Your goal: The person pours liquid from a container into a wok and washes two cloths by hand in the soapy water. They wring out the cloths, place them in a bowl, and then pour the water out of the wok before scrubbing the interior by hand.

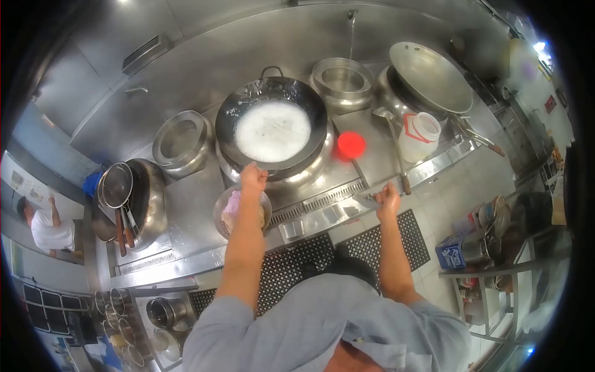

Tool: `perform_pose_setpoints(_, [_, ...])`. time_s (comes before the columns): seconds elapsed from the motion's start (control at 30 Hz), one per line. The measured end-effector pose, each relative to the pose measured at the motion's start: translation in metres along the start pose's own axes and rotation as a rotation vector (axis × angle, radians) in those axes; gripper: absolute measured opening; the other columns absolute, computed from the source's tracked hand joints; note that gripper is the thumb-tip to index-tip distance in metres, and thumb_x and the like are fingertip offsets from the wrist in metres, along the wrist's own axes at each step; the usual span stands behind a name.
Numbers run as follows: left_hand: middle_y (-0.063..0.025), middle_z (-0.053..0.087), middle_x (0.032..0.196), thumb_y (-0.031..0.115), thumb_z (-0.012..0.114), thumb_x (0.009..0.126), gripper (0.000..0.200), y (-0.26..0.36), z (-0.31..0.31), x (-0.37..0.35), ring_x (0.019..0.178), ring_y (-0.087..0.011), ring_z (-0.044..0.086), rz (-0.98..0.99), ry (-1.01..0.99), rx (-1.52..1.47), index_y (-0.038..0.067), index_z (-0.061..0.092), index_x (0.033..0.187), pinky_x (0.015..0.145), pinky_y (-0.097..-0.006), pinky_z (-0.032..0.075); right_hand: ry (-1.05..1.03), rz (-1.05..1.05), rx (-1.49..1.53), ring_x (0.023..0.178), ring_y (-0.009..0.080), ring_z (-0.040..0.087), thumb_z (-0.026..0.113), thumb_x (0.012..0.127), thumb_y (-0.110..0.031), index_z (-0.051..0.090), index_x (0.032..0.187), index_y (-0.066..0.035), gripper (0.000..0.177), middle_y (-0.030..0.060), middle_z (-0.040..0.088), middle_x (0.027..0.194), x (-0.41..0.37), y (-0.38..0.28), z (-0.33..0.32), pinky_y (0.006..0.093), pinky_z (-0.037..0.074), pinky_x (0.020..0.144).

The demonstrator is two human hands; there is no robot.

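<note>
My left hand point(254, 178) is closed at the near edge of a black wok point(226, 127), where its ear handle would be. White frothy liquid point(273, 131) fills the bottom of the wok, which sits on a round metal burner ring. Under my left forearm is a bowl point(221, 214) with something pale purple point(233, 203) in it, partly hidden by the arm. My right hand point(388, 197) is curled in front of the stove edge; a flat greyish shape point(365, 199) shows beside its fingers, and I cannot tell what it is. Close to that hand lies a long-handled ladle point(396, 147).
A red lid point(351, 146) and an open white plastic jug point(420, 137) are on the counter. A large tilted wok point(431, 77) stands back right. Metal pots point(180, 141) flank the burner. Strainers point(116, 185) rest at left. A person point(52, 229) is far left. Black mats point(396, 245) cover the floor.
</note>
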State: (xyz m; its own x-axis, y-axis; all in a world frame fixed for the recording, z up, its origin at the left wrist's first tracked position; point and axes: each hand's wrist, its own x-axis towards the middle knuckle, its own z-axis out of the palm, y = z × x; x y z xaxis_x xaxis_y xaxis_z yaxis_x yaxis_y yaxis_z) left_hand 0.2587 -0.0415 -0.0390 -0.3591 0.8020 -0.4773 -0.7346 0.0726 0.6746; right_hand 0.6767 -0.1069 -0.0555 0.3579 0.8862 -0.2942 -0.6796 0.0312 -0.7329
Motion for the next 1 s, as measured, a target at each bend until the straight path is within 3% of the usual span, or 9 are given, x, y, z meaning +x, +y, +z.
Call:
perform_pose_setpoints(0.13, [-0.0003,0.026,0.048,0.008,0.043,0.092,0.028,0.005,-0.003,0.011,0.040,-0.0159,0.026,0.009,0.047,0.068,0.012,0.035,0.066,0.045,-0.0317,0.033,-0.015,-0.012,-0.021,0.044,0.0127,0.027,0.059,0.087,-0.027,0.046,0.068,-0.009,0.028,-0.0016,0.027,0.049,-0.005,-0.020,-0.030,0.0299,0.036,0.049])
perform_pose_setpoints(0.23, [-0.0031,0.035,0.055,0.005,0.045,0.091,0.014,0.011,-0.004,0.003,0.046,-0.0162,0.035,0.026,0.073,0.089,0.005,0.045,0.078,0.046,-0.0329,0.036,0.036,-0.026,-0.059,0.043,0.0127,0.026,0.059,0.087,-0.027,0.047,0.068,-0.009,0.029,-0.0013,0.027,0.049,-0.002,-0.034,-0.061,0.0300,0.036,0.050])
perform_pose_setpoints(0.43, [-0.0034,0.036,0.054,0.006,0.047,0.092,0.013,0.024,-0.015,0.004,0.046,-0.0162,0.035,0.089,0.099,0.133,0.005,0.045,0.078,0.046,-0.0321,0.035,0.138,-0.029,-0.014,0.043,0.0128,0.027,0.059,0.087,-0.027,0.047,0.068,-0.009,0.029,-0.0012,0.027,0.048,-0.012,-0.059,-0.081,0.0301,0.036,0.051])
perform_pose_setpoints(1.0, [-0.0058,0.036,0.052,0.010,0.051,0.088,0.022,0.068,-0.028,-0.021,0.042,-0.0177,0.035,0.278,0.027,0.326,0.004,0.045,0.068,0.042,-0.0346,0.034,0.097,0.059,-0.103,0.044,0.0122,0.024,0.058,0.087,-0.024,0.046,0.068,-0.009,0.027,-0.0024,0.027,0.050,-0.017,-0.034,-0.094,0.0293,0.033,0.049])
